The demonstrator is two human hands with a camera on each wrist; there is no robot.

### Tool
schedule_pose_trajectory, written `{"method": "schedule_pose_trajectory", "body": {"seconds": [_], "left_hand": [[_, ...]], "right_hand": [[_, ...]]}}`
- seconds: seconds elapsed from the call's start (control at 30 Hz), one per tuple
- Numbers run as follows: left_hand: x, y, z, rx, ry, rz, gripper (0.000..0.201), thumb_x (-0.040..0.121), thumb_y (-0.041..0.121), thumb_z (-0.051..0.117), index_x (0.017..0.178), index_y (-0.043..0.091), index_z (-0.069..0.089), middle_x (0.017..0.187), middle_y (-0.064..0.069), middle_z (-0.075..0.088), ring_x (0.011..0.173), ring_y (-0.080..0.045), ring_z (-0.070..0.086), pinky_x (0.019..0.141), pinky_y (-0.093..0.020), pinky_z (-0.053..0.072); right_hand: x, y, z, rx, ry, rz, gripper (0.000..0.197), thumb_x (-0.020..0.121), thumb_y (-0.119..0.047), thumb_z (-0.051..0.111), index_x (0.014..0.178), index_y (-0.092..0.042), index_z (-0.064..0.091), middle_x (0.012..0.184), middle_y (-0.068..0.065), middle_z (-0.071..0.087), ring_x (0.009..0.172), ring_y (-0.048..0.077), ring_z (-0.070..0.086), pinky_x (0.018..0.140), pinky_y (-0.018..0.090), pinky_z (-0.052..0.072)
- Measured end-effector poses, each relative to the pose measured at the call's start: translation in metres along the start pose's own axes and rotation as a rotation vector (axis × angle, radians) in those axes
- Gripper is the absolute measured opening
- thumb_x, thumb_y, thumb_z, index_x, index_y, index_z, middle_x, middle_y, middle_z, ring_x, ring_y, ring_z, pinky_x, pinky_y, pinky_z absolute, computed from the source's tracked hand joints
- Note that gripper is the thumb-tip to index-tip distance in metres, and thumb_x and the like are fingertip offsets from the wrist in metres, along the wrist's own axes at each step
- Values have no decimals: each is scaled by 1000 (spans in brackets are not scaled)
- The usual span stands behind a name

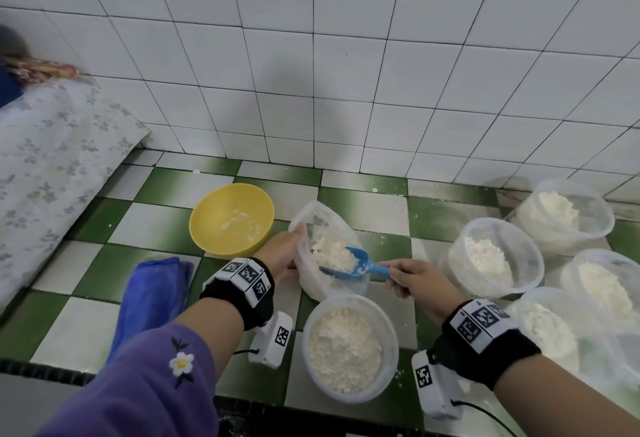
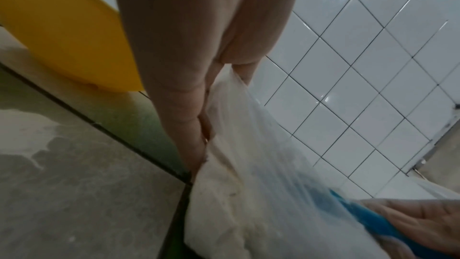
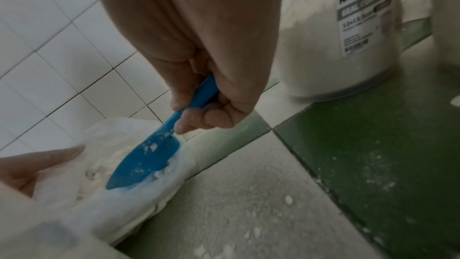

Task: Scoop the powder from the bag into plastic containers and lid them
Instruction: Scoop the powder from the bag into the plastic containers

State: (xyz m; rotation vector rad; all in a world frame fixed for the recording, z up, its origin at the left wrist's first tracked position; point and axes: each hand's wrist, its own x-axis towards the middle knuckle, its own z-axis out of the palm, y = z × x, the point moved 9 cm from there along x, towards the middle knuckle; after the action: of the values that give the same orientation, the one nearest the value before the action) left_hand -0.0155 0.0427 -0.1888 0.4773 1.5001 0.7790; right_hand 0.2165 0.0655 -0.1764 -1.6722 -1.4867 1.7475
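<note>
The clear plastic bag (image 1: 325, 249) of white powder (image 1: 332, 252) lies on the checkered tile counter (image 1: 156, 225), just past centre in the head view, its mouth open toward the person. A blue scoop (image 1: 349, 265) sits inside that mouth, heaped with powder. The right hand (image 1: 415, 281) has its fingers curled tightly round the scoop's handle, at 3 o'clock from the bag. The left hand (image 1: 282, 251) pinches the bag's rim at 9 o'clock, holding the mouth open.

At 6 o'clock from the bag, touching or just beside it, stands the near container (image 1: 349, 346), already well filled and unlidded. Four more filled containers (image 1: 495, 256) cluster from 3 to 4 o'clock, also unlidded; no lids are visible. A yellow bowl (image 1: 231, 218) with powder traces sits at 10 o'clock, a blue cloth (image 1: 152, 298) at 8 o'clock.

This looks like the scooping step, load taken. The next move likely calls for lifting the scoop level out of the bag and tipping it over a container without spilling.
</note>
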Motion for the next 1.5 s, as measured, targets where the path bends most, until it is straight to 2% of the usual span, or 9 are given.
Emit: {"method": "schedule_pose_trajectory", "body": {"seconds": [0.23, 0.5, 0.63, 0.87, 0.97, 1.07, 1.13, 1.23, 1.5], "left_hand": [[-4, 7, -5, 42, 9, 64, 59, 99, 47, 43, 116, -7, 61, 109, -22, 70, 102, -34, 68, 89, -43, 56], [-13, 4, -10, -10, 59, 69, 52, 102, 43, 36, 120, 1, 60, 114, -20, 68, 107, -34, 65, 90, -42, 55], [-17, 3, -12, -26, 86, 67, 48, 102, 40, 40, 120, 0, 60, 116, -19, 67, 109, -34, 64, 88, -40, 54], [-19, -3, -15, -7, 96, 67, 43, 100, 41, 45, 111, 3, 63, 117, -19, 67, 108, -32, 64, 93, -42, 53], [-23, -2, -15, 6, 105, 78, 36, 99, 41, 46, 96, 10, 64, 116, -17, 68, 102, -29, 65, 91, -39, 53], [-27, -2, -13, 8, 98, 79, 35, 99, 41, 46, 93, 11, 64, 117, -17, 68, 96, -26, 63, 81, -34, 53], [-29, -2, -13, 5, 101, 77, 34, 100, 39, 47, 94, 11, 63, 117, -17, 68, 95, -25, 63, 80, -34, 53], [-33, -3, -13, -12, 107, 75, 31, 99, 35, 49, 99, 8, 64, 117, -16, 68, 98, -25, 64, 85, -35, 52], [-35, -11, -10, -70, 81, 35, 30, 96, 28, 57, 109, 2, 62, 115, -14, 68, 110, -28, 65, 93, -41, 54]], "right_hand": [[-21, -19, -10, 2, 11, -92, 27, 98, -6, 44, 112, -11, 66, 75, 5, 59, 62, 12, 47, 63, 23, 42], [-76, -54, -25, 65, -18, -218, 28, 97, -5, 44, 108, -13, 68, 73, 7, 60, 61, 13, 47, 72, 25, 43], [-111, -67, -38, 40, -74, -275, 29, 95, -5, 46, 100, -16, 72, 74, 9, 62, 62, 17, 46, 65, 19, 43], [-146, -69, -23, -386, -63, -386, 28, 95, -14, 53, 102, -33, 71, 73, -4, 65, 60, 2, 51, 64, 13, 41], [-168, -84, -2, -778, 92, -701, 33, 92, -5, 53, 106, -30, 69, 89, -11, 67, 79, 1, 59, 74, 18, 49], [-190, -83, 29, -1117, 145, -996, 47, 77, 8, 49, 113, -16, 66, 89, -3, 64, 77, 18, 61, 67, 32, 52], [-198, -79, 38, -1211, 137, -1061, 45, 93, 0, 28, 116, -13, 65, 91, -1, 64, 77, 20, 60, 68, 32, 49], [-207, -74, 38, -1223, 131, -1105, 53, 102, -10, 15, 118, -10, 66, 100, 1, 66, 86, 20, 59, 78, 27, 39], [-210, -81, -4, -824, 236, -1023, 47, 82, 5, 51, 118, -21, 66, 107, -10, 66, 99, 5, 59, 87, 20, 45]]}}
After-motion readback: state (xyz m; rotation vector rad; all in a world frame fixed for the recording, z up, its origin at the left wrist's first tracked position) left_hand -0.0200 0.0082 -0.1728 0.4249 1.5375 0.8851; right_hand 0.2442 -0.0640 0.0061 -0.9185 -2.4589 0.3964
